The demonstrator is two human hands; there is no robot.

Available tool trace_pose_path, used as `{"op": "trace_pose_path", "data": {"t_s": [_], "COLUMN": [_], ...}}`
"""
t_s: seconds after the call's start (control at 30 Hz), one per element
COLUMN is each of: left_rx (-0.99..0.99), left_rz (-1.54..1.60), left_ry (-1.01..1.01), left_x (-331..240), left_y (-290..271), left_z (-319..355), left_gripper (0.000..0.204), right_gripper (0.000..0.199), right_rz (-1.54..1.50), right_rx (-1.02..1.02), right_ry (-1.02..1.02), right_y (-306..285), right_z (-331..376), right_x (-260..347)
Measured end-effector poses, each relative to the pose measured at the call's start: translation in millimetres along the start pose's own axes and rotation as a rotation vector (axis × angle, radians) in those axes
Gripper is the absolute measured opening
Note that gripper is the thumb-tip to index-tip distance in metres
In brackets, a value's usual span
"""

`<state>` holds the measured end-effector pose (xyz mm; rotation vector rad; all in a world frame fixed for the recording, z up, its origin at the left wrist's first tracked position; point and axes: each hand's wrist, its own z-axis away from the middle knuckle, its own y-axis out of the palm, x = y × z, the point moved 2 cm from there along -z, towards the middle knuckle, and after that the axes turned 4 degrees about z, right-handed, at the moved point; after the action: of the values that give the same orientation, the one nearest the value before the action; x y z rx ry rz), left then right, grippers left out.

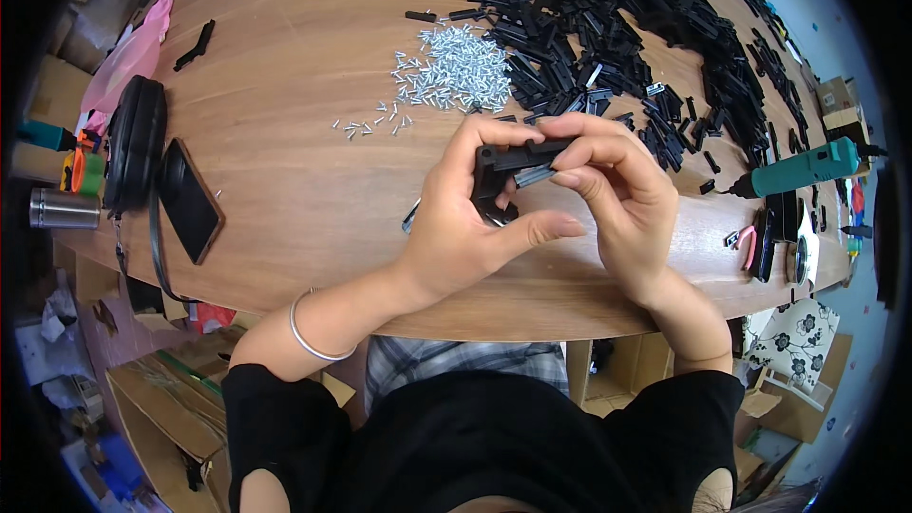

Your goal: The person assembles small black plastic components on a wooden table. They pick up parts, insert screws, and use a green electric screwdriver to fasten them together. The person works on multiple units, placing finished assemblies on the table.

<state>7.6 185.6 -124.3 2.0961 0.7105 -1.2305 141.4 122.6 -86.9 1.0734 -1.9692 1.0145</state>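
Over the near part of the table (513, 318), just in from its edge, cradled a black part (522, 154) in the left hand (446, 214), between palm and curled fingers. Stretched the left thumb out to the right, on the near side of the part and clear of its upper bar. Had that bar lying left to right, with its right end tipped slightly far.

Just right of this hold, pinched the right end of a silver strip (534, 176) between thumb and forefinger of the right hand (632, 190). Could not tell, past the fingertips, about a hold on the bar as well. Had the strip on the near side of the bar, long axis almost parallel to it, sloping from near left to far right. Could not tell touching from a slight gap between the two. Had the right hand nearer to the strip, the left nearer to the bulk of the part.

Well to the left, had a phone (188, 199); well to the right, a teal driver (807, 168), tip pointing left. Farther off, beyond the hands, had loose fasteners (465, 66) and, mostly to their right, a pile of black pieces (551, 47).
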Motion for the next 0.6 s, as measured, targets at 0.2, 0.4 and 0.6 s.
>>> {"op": "trace_pose_path", "data": {"t_s": [0.2,0.4,0.6], "left_rx": [0.023,0.016,-0.122], "left_rz": [-0.04,-0.059,-0.032], "left_ry": [0.064,0.012,0.072], "left_x": [0.7,-6.1,-8.1], "left_y": [-1.2,-3.3,5.8], "left_z": [0.5,6.1,0.1], "left_gripper": [0.042,0.037,0.044], "right_gripper": [0.008,0.008,0.026], "right_rz": [0.052,0.081,-0.073], "right_rx": [-0.006,0.005,-0.08], "right_ry": [-0.076,-0.148,0.0], "right_y": [8.9,12.9,13.3], "right_z": [5.3,7.5,3.4], "right_x": [3.9,2.3,7.3]}}
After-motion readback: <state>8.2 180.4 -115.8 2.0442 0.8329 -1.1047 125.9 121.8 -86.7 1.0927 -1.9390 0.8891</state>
